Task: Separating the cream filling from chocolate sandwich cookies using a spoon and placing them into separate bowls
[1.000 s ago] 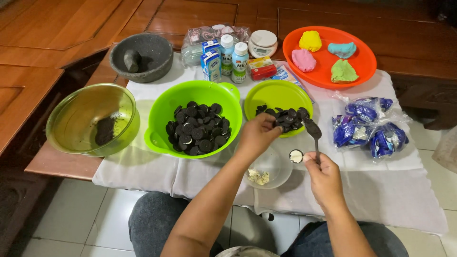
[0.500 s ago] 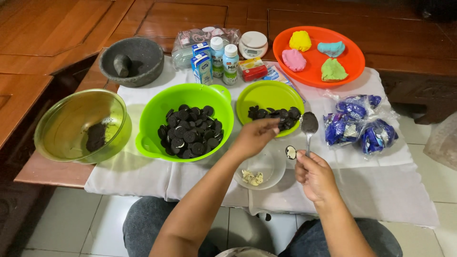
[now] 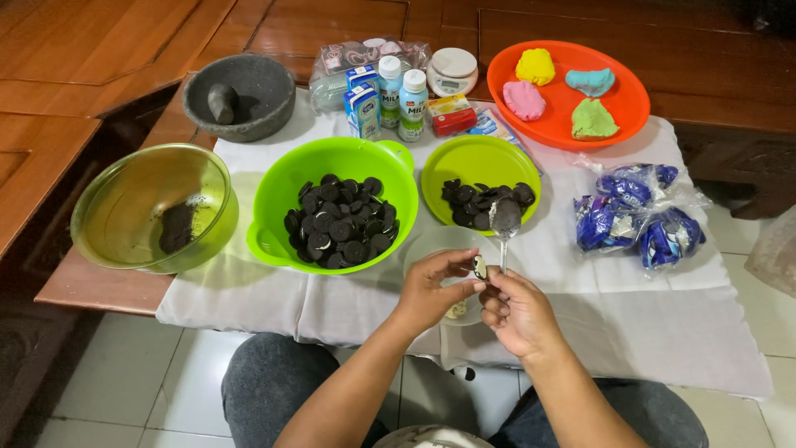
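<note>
Even indoor light, soft shadows — sharp, slight edge distortion

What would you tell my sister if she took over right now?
Left hand: pinches a dark sandwich cookie half over the small clear bowl.
Right hand: holds a metal spoon upright, beside the cookie.
Done: the big green bowl holds many dark cookie halves; the clear bowl holds a little white cream.
Left: dark cookies lie in the small green bowl; blue cookie packets sit bagged on the right.
Dark crumbs lie in the clear green bowl.
</note>
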